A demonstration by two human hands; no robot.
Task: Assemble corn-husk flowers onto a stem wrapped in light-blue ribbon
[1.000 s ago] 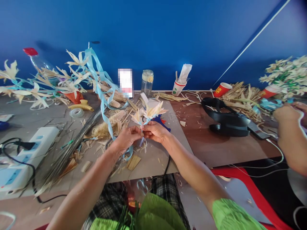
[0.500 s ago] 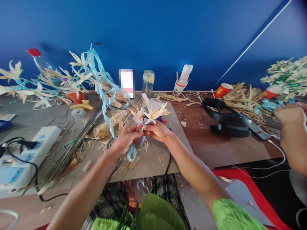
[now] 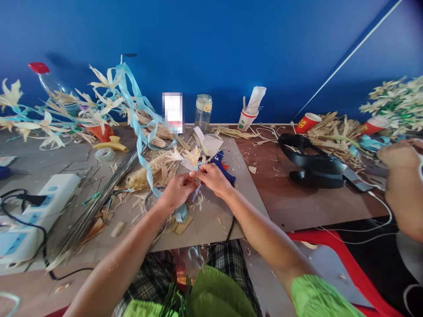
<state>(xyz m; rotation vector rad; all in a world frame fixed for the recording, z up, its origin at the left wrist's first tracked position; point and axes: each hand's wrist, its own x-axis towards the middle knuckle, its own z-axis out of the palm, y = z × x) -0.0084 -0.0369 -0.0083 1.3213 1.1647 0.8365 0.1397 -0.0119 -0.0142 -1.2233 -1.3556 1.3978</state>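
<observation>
The person's left hand (image 3: 178, 190) and right hand (image 3: 214, 177) meet over the table, fingertips nearly touching, both pinched closed on a slim sprig of pale cream, pointed-petal husk flowers (image 3: 193, 156). The blossoms stand just beyond the fingertips, on the wall side, while a thin lilac tail (image 3: 196, 193) hangs below them; most of the stem is hidden by the fingers. A shiny light-blue ribbon coil (image 3: 181, 213) lies below the left hand, and a dark-blue plastic tool (image 3: 225, 169) lies just beyond the right.
</observation>
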